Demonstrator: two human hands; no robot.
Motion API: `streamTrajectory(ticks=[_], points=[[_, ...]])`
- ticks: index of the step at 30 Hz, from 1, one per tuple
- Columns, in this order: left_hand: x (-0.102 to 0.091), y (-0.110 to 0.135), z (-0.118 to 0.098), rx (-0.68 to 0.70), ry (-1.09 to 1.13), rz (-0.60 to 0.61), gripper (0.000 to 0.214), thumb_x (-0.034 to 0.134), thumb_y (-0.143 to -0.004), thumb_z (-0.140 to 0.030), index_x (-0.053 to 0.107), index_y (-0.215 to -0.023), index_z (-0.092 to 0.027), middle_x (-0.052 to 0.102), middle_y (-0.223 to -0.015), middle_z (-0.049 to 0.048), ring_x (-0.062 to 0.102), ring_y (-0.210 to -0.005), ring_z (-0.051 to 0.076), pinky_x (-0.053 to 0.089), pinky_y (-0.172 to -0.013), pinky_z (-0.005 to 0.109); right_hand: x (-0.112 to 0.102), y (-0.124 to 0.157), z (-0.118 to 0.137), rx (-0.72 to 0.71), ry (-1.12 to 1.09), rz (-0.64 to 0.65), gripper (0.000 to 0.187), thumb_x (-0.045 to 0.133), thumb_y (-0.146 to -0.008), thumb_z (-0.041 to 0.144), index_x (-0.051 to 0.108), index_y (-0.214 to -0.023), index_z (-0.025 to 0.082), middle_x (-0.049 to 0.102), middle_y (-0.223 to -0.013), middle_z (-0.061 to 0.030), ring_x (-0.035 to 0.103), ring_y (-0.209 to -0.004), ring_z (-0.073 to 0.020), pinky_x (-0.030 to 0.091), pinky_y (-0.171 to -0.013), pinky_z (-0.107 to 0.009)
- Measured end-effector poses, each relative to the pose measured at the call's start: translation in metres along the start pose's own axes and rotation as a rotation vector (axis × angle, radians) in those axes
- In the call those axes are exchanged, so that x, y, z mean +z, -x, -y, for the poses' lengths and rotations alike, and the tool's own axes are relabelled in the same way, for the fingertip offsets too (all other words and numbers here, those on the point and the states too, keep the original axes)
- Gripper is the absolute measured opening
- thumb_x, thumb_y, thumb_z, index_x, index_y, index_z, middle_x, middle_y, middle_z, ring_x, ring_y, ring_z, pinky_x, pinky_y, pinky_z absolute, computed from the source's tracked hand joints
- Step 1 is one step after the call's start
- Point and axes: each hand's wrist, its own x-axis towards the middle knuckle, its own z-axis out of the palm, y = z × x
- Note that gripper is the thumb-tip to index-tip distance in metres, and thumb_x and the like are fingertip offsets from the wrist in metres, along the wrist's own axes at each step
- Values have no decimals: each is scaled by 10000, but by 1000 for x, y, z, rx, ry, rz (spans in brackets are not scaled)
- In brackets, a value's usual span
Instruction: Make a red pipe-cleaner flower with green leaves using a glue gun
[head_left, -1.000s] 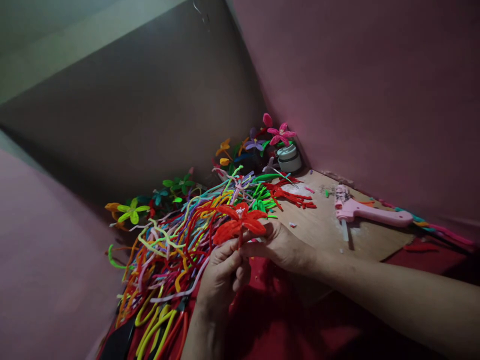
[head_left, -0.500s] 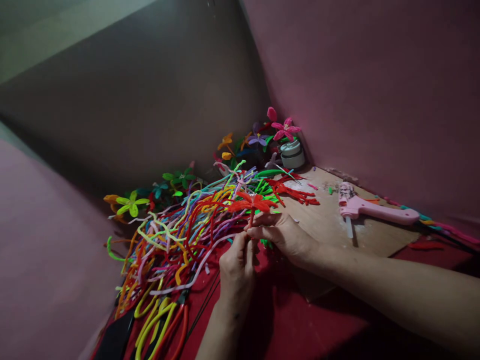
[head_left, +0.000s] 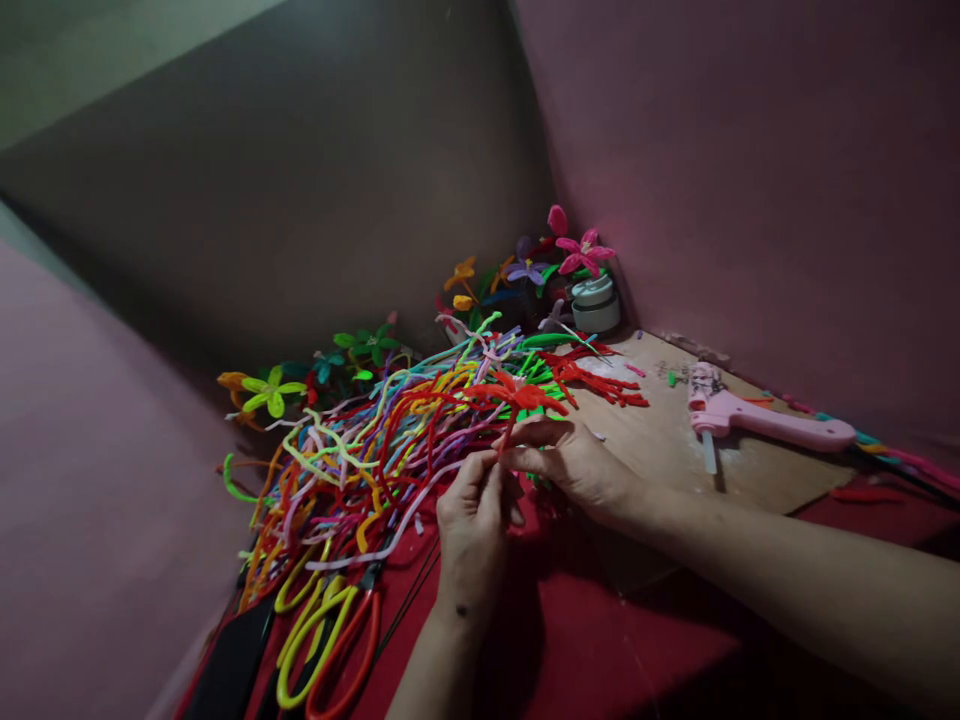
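Note:
Both hands meet on the stem of a red pipe-cleaner flower [head_left: 517, 393], whose petals spread above the fingers. My left hand [head_left: 474, 510] pinches the lower end of the stem from below. Just above it, my right hand [head_left: 574, 462] grips the same stem between thumb and fingers. Behind and to the left lies a heap of loose pipe cleaners [head_left: 352, 460] in many colours. Beyond the right hand, a bunch of red pipe cleaners [head_left: 600, 378] rests on the brown board [head_left: 667, 450].
On the board's right side lies a pink glue gun [head_left: 776, 415]. Scissors with yellow handles [head_left: 319, 640] and red ones [head_left: 371, 650] lie front left beside a black flat object [head_left: 231, 660]. A grey lidded jar [head_left: 596, 305] and finished flowers [head_left: 587, 252] stand by the wall.
The view has shifted slightly, so most things sit a little to the right. The flower's head has tilted a little to the right; both hands still hold its stem.

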Motion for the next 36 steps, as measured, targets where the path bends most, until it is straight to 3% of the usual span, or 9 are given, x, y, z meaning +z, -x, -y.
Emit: streamTrajectory(ticks=[6, 12, 18, 26, 31, 33, 36], points=[[-4, -3, -3, -85, 149, 39, 165, 587, -788, -323, 568, -756, -163, 519, -536, -54, 412, -370, 44, 307, -385, 166, -3, 2, -5, 28, -13, 137, 240, 679, -694, 314, 677, -886, 170, 595, -586, 24, 533, -534, -112, 386, -553, -252], [-4, -3, 0, -152, 283, 112, 162, 568, -813, -300, 559, -752, -151, 527, -522, -55, 365, -349, 12, 253, -381, 144, -2, 5, 7, 38, 4, 54, 168, 712, -639, 276, 671, -743, 150, 570, -574, 29, 480, -535, -89, 366, -563, -247], [-3, -5, -1, -317, 612, 212, 178, 618, -773, -291, 509, -732, -155, 480, -474, -72, 258, -295, -6, 213, -337, 120, -4, -2, 1, 103, -146, 10, 198, 762, -555, 240, 684, -713, 149, 621, -667, -2, 528, -616, -108, 387, -583, -249], [-10, -7, 1, -421, 816, 399, 85, 579, -795, -194, 537, -768, -126, 393, -471, -94, 132, -286, -25, 189, -313, 107, -9, -1, 6, 91, -119, 197, 127, 692, -634, 220, 670, -729, 140, 610, -651, 6, 500, -584, -89, 384, -598, -246], [-11, -7, -3, -401, 657, 375, 147, 573, -800, -270, 531, -747, -139, 404, -485, -88, 171, -299, -11, 194, -323, 127, -7, 1, 6, 101, -164, 140, 115, 691, -617, 191, 650, -707, 133, 610, -649, -1, 524, -595, -104, 391, -599, -252], [-8, -5, -4, -308, 439, 297, 161, 566, -802, -304, 544, -765, -149, 455, -509, -65, 287, -327, 15, 237, -346, 142, -6, 1, 5, 86, -161, 84, 118, 708, -597, 200, 648, -677, 137, 599, -628, 8, 521, -592, -107, 393, -596, -251], [-2, 0, -1, -50, 5, 80, 122, 570, -794, -284, 583, -812, -165, 507, -558, -42, 417, -419, 59, 331, -418, 174, -5, 1, 3, 38, -95, 16, 118, 721, -597, 221, 663, -664, 144, 598, -625, 12, 505, -598, -105, 390, -606, -251]])
